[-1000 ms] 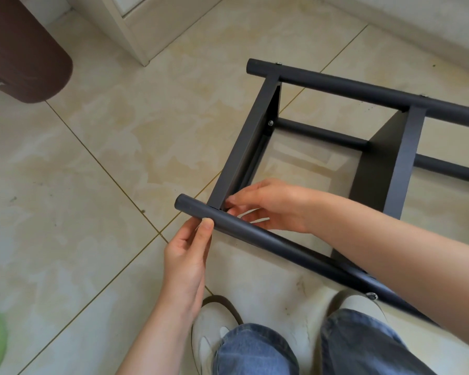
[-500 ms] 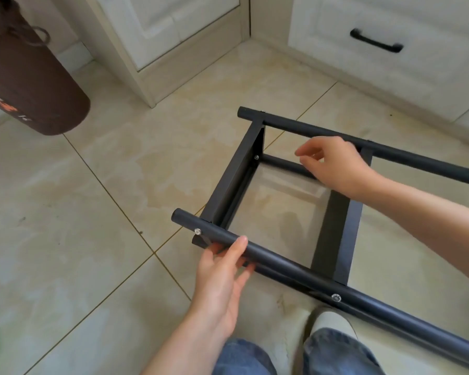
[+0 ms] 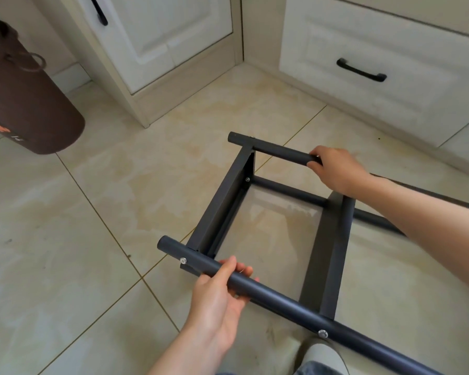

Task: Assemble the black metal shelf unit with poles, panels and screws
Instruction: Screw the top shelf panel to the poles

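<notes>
Black metal made up the shelf, which lay on its side on the beige tiled floor, in front of the white cabinets. The near pole ran from the lower middle of the view toward the lower right corner, and the far pole ran parallel to it, closer to the cabinets. Two flat panels joined these poles: the left panel near the pole ends and the right panel further along. A third pole was visible low between the panels, near the floor. The left hand gripped the near pole, with the thumb over the top and the fingers curled under it, just beside a silver screw. A second screw sat on the same pole where the right panel met it. The right hand gripped the far pole from above, the fingers wrapped around it, between the two panels. A small screw showed on the inner side of the left panel. To the left of the shelf, well apart from it, a brown cylinder was partly in view. A shoe and blue jeans appeared below the near pole, at the bottom edge.
</notes>
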`<state>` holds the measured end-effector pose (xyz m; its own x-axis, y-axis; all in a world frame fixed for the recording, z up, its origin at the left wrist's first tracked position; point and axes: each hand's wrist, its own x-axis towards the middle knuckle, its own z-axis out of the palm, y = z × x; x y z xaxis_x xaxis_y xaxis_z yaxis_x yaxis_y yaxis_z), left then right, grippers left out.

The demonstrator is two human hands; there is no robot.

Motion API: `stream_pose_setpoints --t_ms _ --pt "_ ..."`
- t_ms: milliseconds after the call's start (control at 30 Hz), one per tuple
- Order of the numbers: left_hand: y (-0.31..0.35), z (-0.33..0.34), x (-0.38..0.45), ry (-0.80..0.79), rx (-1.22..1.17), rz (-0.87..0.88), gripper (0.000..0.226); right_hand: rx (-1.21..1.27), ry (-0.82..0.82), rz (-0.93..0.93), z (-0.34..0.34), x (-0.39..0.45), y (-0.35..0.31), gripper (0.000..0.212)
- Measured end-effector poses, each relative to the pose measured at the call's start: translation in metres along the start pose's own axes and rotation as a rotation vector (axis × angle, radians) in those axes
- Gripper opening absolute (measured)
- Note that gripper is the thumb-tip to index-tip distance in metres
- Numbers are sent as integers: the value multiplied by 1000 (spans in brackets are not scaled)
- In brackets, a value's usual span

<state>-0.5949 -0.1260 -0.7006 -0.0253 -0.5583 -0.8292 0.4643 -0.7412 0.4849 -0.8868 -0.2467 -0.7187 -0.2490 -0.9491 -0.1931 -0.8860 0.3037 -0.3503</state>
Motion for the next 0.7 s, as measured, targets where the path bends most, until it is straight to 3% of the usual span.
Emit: stream_pose_setpoints --t_ms 300,700 --pt "21 10 -16 -71 47 60 19 -25 51 -49 -19 -3 -7 22" --pt "115 65 -112 -309 170 447 10 118 354 -65 -190 -30 -60 18"
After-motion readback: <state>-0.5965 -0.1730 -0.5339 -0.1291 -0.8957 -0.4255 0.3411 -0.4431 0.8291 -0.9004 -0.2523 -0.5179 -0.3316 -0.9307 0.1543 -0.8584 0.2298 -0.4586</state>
